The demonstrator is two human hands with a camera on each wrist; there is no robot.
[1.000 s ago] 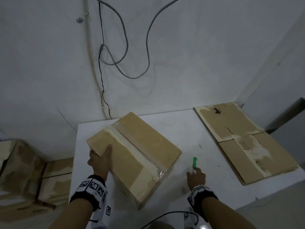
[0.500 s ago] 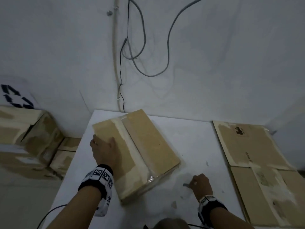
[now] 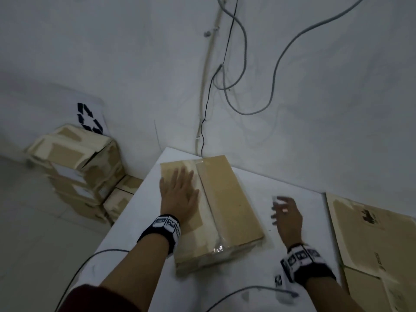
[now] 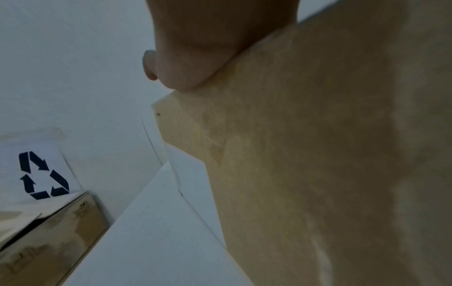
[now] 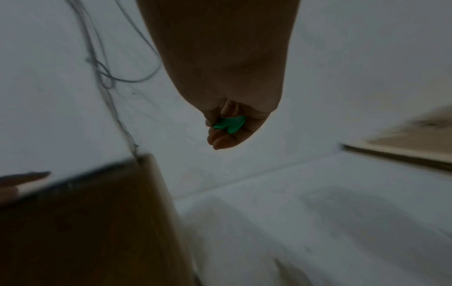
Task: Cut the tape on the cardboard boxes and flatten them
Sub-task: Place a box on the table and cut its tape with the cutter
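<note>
Your left hand (image 3: 180,194) has slid flat onto the box (image 3: 225,199) on the table (image 3: 139,221), fingers straight. Your right hand (image 3: 287,213) has lifted, curled round a green cutter (image 5: 229,122). Press down firmly and cut slowly along the tape (image 3: 203,199).

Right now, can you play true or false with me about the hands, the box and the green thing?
1. The left hand lies flat on top of the taped box. True.
2. The box is already squashed flat. False: it stands whole on the white table, its tape uncut.
3. The right hand holds a green cutter. True, the wrist view shows its fingers curled round it.
4. The right hand rests on the box. False: it hovers over the table beside the box, apart from it.
5. Flattened cardboard lies on the right side of the table. True.
6. No boxes are on the floor. False: stacked boxes sit left of the table.
</note>
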